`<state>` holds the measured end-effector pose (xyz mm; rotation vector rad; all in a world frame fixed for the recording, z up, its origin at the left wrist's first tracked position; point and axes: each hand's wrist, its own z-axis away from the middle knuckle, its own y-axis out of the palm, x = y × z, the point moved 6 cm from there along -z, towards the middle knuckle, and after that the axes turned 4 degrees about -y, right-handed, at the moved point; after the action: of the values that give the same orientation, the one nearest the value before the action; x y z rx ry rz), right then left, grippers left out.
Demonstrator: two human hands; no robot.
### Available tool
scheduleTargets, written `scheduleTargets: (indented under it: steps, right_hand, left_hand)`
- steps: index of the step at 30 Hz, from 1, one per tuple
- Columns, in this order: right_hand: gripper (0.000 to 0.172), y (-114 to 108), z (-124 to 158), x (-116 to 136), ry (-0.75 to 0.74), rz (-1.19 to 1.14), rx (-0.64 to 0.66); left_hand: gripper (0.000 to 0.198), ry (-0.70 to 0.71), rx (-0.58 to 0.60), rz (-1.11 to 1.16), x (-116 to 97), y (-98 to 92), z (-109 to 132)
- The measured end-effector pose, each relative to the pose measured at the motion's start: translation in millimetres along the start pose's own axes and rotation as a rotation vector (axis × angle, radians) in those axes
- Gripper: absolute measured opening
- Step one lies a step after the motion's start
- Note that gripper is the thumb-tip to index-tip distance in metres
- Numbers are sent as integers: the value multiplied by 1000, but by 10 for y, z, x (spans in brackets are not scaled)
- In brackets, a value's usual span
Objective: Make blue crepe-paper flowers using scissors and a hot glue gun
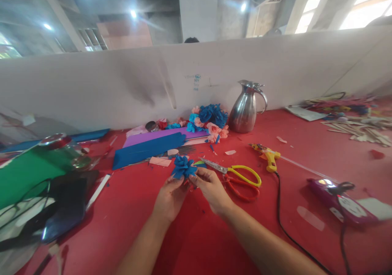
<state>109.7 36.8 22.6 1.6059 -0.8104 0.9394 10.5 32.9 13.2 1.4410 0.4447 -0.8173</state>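
Observation:
A blue paper flower (183,167) with layered, curled petals is held up between both hands over the red table. My left hand (172,196) pinches its lower left side. From the right, my right hand (211,187) grips the flower's edge between thumb and fingers. Just beyond my right hand lie scissors (243,177) with one yellow and one red handle, blades partly apart. A small green paper piece (199,163) shows near their tips. Behind these, a pile of finished paper flowers (212,116) in dark blue, light blue and pink rests by the wall.
A yellow glue gun (269,158) lies at right, its cord running towards me. Further right is a purple power strip (343,203). A metal jug (245,107) stands near the wall. Blue paper sheets (147,149) lie behind the hands; a glass jar (67,150) is at left.

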Motion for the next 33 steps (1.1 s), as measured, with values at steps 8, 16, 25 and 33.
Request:
scheduleTargets:
  steps: [8, 16, 25, 33]
  right_hand:
    - [35, -12, -13, -16, -3, -7, -5]
    - [34, -32, -20, -35, -23, 37, 8]
    - [31, 10, -13, 35, -45, 37, 72]
    - [19, -41, -31, -5, -108, 220, 72]
  left_hand:
    - [14, -7, -46, -77, 31, -42, -12]
    - [8, 26, -25, -80, 18, -45, -19]
    - [11, 83, -95, -209, -43, -133, -5]
    - [8, 183, -86, -444, -111, -90, 18]
